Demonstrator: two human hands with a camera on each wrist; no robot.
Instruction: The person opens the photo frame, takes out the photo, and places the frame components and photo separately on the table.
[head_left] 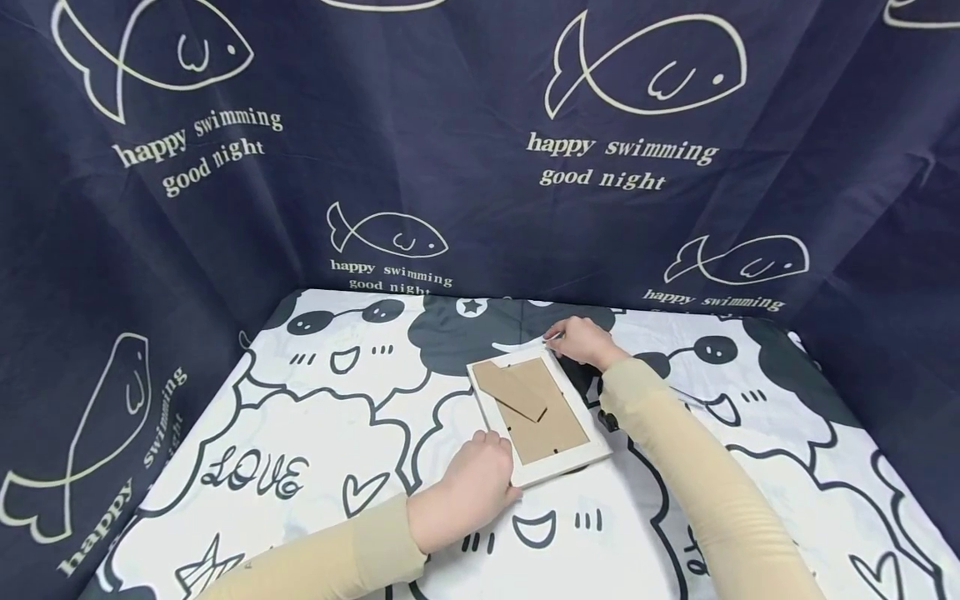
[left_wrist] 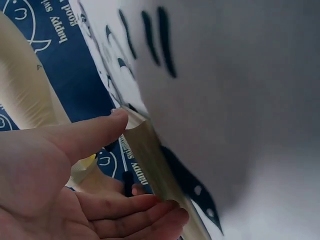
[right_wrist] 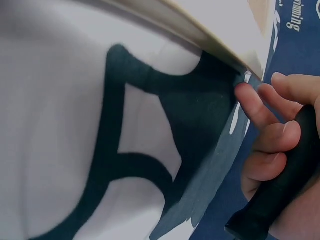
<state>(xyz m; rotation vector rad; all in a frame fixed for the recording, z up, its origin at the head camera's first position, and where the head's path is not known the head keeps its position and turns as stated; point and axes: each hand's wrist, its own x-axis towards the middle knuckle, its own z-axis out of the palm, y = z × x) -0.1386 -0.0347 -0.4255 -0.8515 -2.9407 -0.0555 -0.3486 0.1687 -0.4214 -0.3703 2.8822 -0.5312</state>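
Note:
A white picture frame (head_left: pixel 531 477) lies face down, its brown backing board (head_left: pixel 558 429) and folded easel leg (head_left: pixel 525 398) on top. At the near-left corner my left hand (head_left: pixel 468 487) grips the frame edge (left_wrist: pixel 150 160), thumb on one side and fingers on the other. My right hand (head_left: pixel 583 340) is at the far-right corner, index fingertip close to the edge. Its lower fingers curl round a black-handled screwdriver (right_wrist: pixel 272 192). A thin metal shaft (head_left: pixel 693 398) shows beyond the right forearm in the head view; the tip cannot be made out.
A white cloth with black cartoon drawings (head_left: pixel 300 417) covers the table. Dark blue curtains with fish prints (head_left: pixel 480 167) stand behind it and at both sides. A small black object (head_left: pixel 607 419) sits by the right sleeve.

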